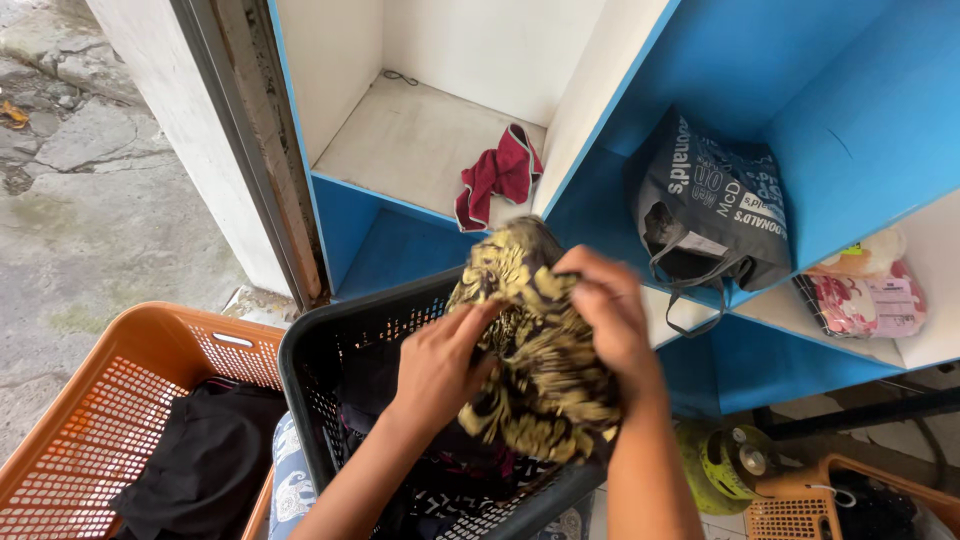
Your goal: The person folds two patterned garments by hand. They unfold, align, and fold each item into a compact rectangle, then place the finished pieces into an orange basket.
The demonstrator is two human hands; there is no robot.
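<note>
holding a bunched black-and-yellow patterned cloth [535,345] over the black basket [310,375], left hand [437,365] and right hand [610,315] both closed on it; shelf [420,150] holds only a red cloth [497,175].

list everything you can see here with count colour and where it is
patterned cloth: 1, black and yellow, held up over the black basket
black basket: 1, black, bottom centre, clothes inside
orange basket: 1, orange, bottom left, dark garment inside
dark garment: 1, black, in the orange basket
shelf unit: 1, blue and white, open compartments, top
red cloth: 1, red, crumpled in the upper white compartment
tote bag: 1, dark grey with white print, in the blue compartment at right
pink packet: 1, pink, on the far right shelf
gas canister: 1, green, on the floor at lower right
small orange basket: 1, orange, bottom right corner
left hand: 1, gripping the patterned cloth
right hand: 1, gripping the patterned cloth
</note>
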